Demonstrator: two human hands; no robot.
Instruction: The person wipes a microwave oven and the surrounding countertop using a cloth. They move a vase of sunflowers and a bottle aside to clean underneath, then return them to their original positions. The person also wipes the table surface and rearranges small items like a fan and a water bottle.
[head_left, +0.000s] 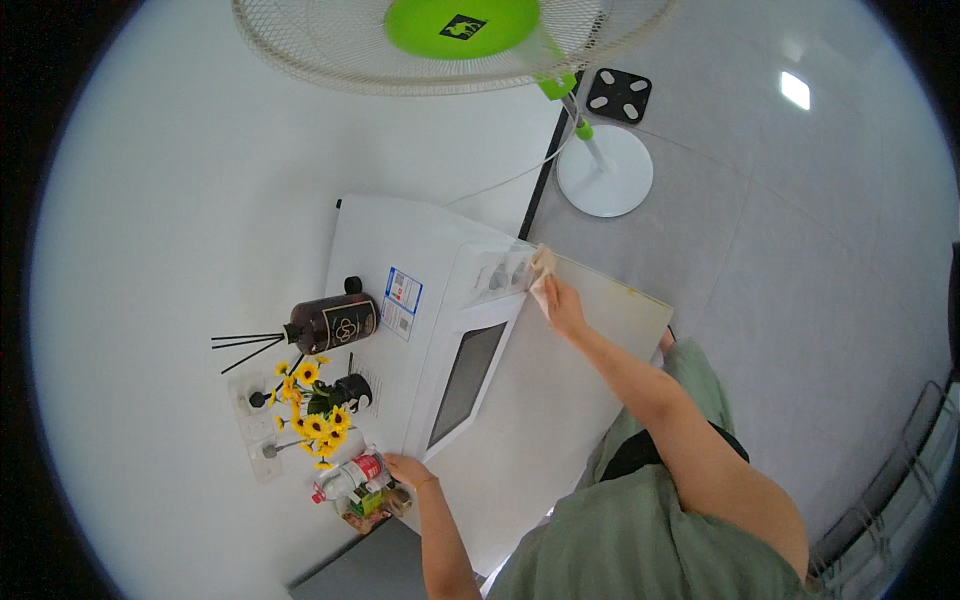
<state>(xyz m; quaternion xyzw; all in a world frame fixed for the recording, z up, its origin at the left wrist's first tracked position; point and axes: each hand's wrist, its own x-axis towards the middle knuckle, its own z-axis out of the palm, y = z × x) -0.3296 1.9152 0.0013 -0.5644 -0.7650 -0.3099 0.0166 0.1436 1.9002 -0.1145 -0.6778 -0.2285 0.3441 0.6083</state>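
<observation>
My right hand (564, 306) grips a crumpled beige cloth (543, 264) against the front corner of a white microwave oven (394, 225), beside its control panel with knobs (499, 274). The oven's dark door window (469, 382) faces me. My left hand (409, 470) is at the oven's opposite side, close to a clear plastic bottle (351, 477) with a red cap and label. Its fingertips are partly hidden, so their grip is unclear. On top of the oven stand a dark brown reed diffuser bottle (337, 322) and a black pot (352, 392) of yellow artificial sunflowers (315, 427).
A standing fan (457, 75) with a green hub rises at the top, its round white base (606, 171) on the tiled floor near a black body scale (619, 96). The white tabletop (592, 322) lies before me. Wall sockets (251, 427) hold plugs. Small packages (367, 501) sit beside the bottle.
</observation>
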